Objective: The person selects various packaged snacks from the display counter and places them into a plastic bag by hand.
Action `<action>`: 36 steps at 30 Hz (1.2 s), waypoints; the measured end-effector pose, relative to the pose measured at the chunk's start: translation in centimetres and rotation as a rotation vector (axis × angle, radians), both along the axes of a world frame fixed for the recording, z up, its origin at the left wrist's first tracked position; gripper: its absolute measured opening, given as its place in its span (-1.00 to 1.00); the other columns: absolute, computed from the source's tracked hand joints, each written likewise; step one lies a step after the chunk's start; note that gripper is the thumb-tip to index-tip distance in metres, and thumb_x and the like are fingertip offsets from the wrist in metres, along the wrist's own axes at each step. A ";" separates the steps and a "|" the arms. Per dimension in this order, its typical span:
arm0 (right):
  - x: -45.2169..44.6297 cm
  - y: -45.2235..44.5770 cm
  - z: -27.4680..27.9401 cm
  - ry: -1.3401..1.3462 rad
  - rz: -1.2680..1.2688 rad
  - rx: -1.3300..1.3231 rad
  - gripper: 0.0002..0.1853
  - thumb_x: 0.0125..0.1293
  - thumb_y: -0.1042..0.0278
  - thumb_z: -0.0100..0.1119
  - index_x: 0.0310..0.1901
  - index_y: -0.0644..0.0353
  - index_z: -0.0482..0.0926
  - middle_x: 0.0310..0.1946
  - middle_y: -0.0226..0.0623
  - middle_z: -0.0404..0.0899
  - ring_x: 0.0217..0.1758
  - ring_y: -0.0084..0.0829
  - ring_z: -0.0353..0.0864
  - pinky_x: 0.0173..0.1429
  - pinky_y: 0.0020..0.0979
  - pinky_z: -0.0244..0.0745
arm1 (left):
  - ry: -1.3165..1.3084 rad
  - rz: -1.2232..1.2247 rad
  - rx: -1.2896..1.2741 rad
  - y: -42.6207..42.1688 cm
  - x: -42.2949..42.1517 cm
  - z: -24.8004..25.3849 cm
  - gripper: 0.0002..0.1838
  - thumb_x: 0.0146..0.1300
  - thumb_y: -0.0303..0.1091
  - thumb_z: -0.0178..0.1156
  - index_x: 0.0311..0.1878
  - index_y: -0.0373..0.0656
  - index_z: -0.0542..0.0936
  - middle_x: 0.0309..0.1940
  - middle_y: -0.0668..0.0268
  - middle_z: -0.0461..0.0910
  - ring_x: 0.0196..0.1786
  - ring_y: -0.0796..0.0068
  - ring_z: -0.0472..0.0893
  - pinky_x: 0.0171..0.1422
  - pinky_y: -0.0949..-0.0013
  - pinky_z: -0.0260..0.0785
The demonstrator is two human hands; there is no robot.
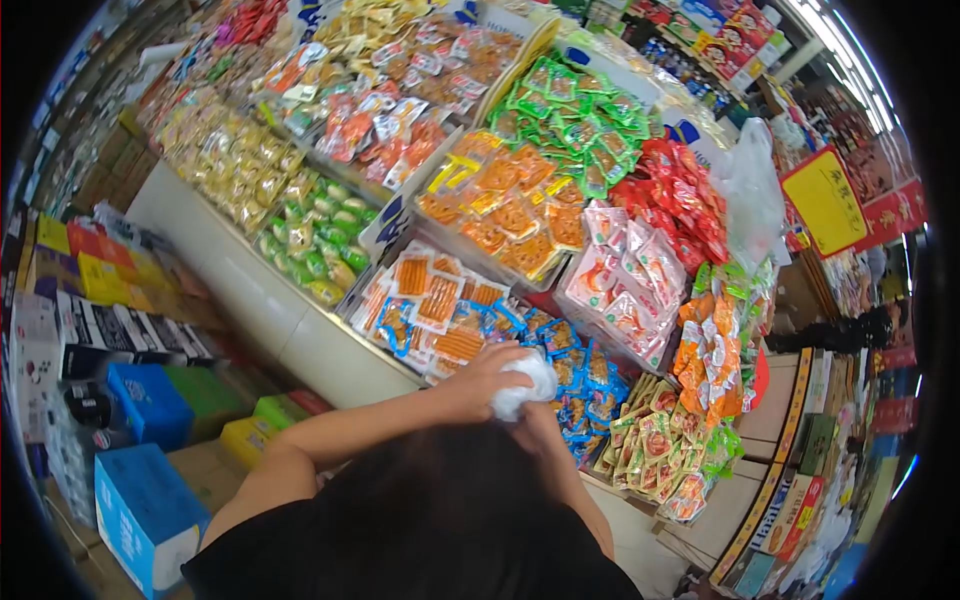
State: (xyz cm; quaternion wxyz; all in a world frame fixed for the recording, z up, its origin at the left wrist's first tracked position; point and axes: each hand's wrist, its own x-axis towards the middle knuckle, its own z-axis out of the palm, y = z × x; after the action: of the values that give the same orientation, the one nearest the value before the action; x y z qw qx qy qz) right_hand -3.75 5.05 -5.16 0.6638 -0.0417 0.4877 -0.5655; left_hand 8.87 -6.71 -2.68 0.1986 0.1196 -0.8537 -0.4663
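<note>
A crumpled white plastic bag [526,388] is bunched up between my hands, above the front edge of the snack display. My left hand [482,384] curls its fingers around the bag's left side. From below right, my right hand [538,424] grips the bag too, its fingers partly hidden. Just beyond my hands lie clear packs of orange-brown snack sticks [438,300] and small blue-wrapped snacks [572,365]. To the right of these are green-and-cream packets [655,425].
Farther back, bins hold orange packs [505,195], green packets [575,120], red packets [675,195] and pink-white packets [625,275]. A clear plastic bag [750,190] hangs near a yellow sign [825,200]. Blue boxes [150,510] stand on the floor at left.
</note>
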 end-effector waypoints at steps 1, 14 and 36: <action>0.0 -0.1 0.2 -0.096 -0.045 -0.002 -0.55 0.25 0.49 -0.07 0.20 0.17 0.20 0.09 -0.20 0.36 0.12 -0.26 0.43 0.15 -0.20 0.41 | -0.049 -0.061 -0.132 0.1 0.1 0.5 -0.44 -0.14 -0.39 0.33 0.04 -0.07 0.45 0.27 0.03 0.14 0.33 -0.04 0.09 0.38 0.07 -0.05; -0.2 -0.2 1.2 -0.090 0.146 -0.053 -0.61 0.35 0.18 -0.10 0.10 0.24 0.35 0.05 -0.30 0.42 0.02 -0.44 0.44 0.04 -0.34 0.36 | 0.068 0.257 0.243 -1.3 1.9 -2.1 -0.57 -0.13 -0.53 0.25 -0.09 -0.15 0.48 -0.10 0.12 0.47 0.00 0.12 0.48 0.07 0.25 0.32; -1.2 -0.3 -0.1 -0.040 0.017 0.010 -0.79 0.33 0.32 -0.06 -0.10 0.22 0.45 -0.20 -0.30 0.54 -0.26 -0.54 0.52 -0.16 -0.48 0.47 | -0.323 0.848 -0.327 -14.7 4.5 -6.0 -0.48 -0.03 -0.49 0.20 0.05 -0.18 0.29 -0.04 -0.09 0.42 0.03 -0.06 0.39 0.10 0.19 0.26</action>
State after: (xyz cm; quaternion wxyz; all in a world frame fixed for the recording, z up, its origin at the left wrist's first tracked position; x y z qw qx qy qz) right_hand -4.92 4.80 -5.26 0.6783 -0.0314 0.4769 -0.5581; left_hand 13.40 -21.45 -8.70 0.2520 0.4952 -0.8119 -0.1794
